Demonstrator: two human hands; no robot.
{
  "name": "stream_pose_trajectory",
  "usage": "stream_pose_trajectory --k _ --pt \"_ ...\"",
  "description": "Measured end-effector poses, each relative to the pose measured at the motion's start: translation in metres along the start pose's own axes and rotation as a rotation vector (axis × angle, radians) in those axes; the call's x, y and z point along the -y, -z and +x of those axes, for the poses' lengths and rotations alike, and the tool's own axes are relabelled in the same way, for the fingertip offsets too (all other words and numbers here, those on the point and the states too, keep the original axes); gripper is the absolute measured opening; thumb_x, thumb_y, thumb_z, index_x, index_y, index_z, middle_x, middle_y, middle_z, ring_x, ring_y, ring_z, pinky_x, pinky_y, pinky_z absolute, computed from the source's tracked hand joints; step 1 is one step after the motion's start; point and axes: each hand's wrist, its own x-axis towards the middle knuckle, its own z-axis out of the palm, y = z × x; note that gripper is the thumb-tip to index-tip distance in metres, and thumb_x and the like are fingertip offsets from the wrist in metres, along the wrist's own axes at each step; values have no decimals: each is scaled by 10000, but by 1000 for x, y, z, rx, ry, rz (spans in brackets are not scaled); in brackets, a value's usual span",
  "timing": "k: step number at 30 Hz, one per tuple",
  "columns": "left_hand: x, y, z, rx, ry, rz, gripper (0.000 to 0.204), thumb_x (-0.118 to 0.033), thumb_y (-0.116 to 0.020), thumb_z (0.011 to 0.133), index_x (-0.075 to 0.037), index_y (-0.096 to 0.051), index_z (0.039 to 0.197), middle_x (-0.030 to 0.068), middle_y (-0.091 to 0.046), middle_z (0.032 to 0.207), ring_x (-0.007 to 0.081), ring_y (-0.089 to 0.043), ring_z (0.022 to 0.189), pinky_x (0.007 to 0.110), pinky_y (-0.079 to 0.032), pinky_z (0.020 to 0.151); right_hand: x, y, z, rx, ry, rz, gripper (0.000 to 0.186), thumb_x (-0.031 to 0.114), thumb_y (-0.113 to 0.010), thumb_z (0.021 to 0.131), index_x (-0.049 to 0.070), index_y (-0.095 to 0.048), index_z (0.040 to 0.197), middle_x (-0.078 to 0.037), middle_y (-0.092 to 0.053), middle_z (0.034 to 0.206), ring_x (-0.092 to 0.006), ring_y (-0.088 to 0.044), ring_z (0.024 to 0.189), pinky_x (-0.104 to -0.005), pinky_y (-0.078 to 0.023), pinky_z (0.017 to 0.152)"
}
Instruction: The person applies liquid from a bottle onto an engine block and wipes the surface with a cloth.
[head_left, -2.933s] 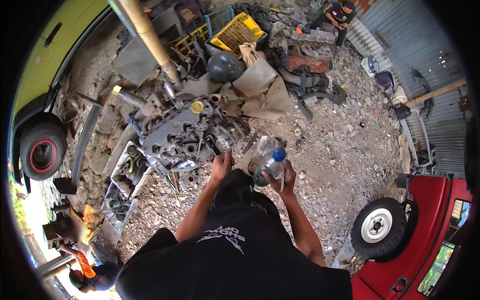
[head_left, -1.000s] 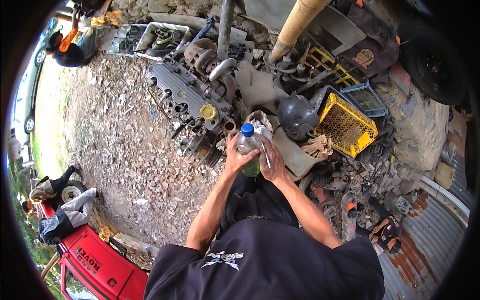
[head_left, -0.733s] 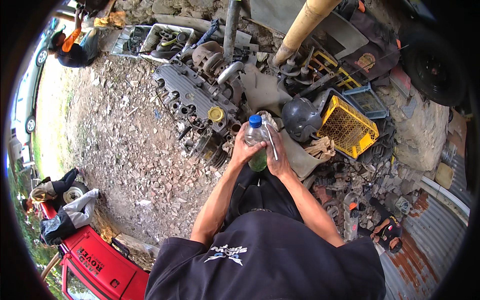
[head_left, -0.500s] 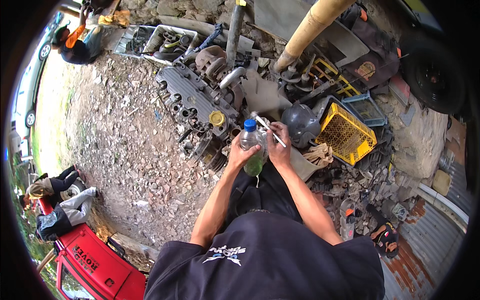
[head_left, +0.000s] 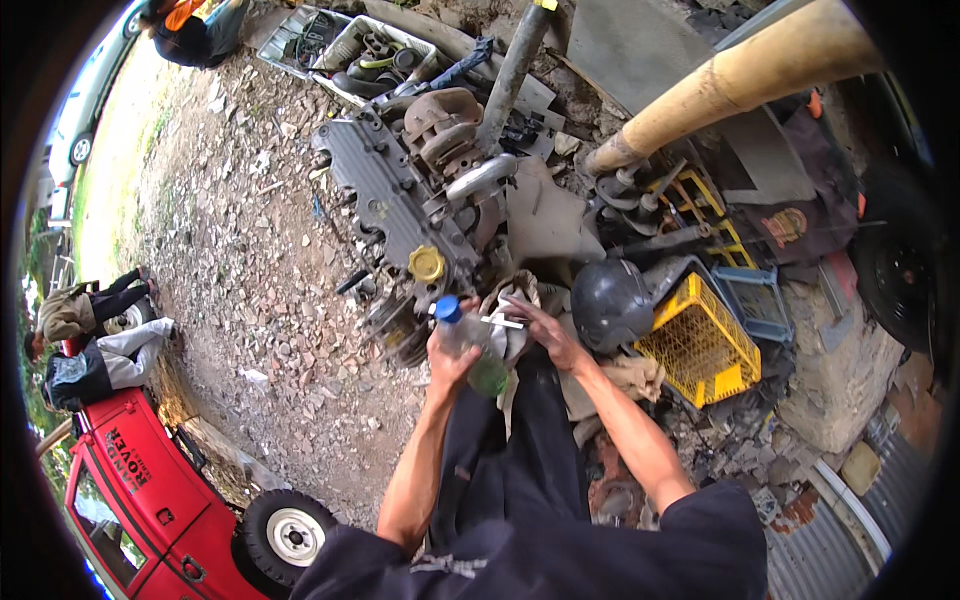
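Observation:
My left hand (head_left: 448,355) is closed round a clear plastic bottle (head_left: 486,365) with a blue cap and some green liquid low in it, tilted up and left. My right hand (head_left: 545,335), slightly blurred, holds a thin white stick (head_left: 505,323) in its fingers, just right of the bottle's top. Behind them is crumpled light cloth (head_left: 507,292) by a grey engine (head_left: 385,200) with a yellow oil cap (head_left: 426,263). A dark helmet (head_left: 610,305) lies right of my right hand.
A yellow crate (head_left: 700,340) and blue crate (head_left: 755,300) sit at right; a bamboo pole (head_left: 720,95) rises behind. Parts fill a white tub (head_left: 375,65). Gravel (head_left: 250,230) covers the left. People sit near a red vehicle (head_left: 140,470) at left (head_left: 130,355) and at upper left (head_left: 195,30).
The view has turned. My hands have moved apart: the bottle went left and tilted, and the white stick went from upright to roughly level.

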Motion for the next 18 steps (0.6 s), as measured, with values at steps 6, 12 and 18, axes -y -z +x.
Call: stream_pose_trajectory --k 6,12,18 --pt "71 -15 40 104 -8 89 836 -518 -806 663 55 -553 1215 136 -614 1200 220 -586 1091 358 -437 958 -196 196 100 -482 -199 -927 630 353 -651 874 12 -452 1364 -235 -473 1380 -367 -441 1301 -436 -391 1059" --pt "167 -60 99 90 -82 59 749 -503 -812 671 28 -586 1148 124 -641 1098 219 -611 1024 358 -463 920 -243 278 210 -480 -512 -1185 945 477 -704 788 65 -221 1488 -206 -245 1532 -412 -337 1366 -482 -369 1079" --pt "194 -58 86 -27 -26 23 905 -615 -809 627 40 -542 1190 150 -615 1147 234 -602 1039 364 -470 905 -239 289 283 -765 -377 -1492 1290 681 -748 625 106 -43 1540 -190 -173 1577 -400 -243 1426 -613 -121 1147"
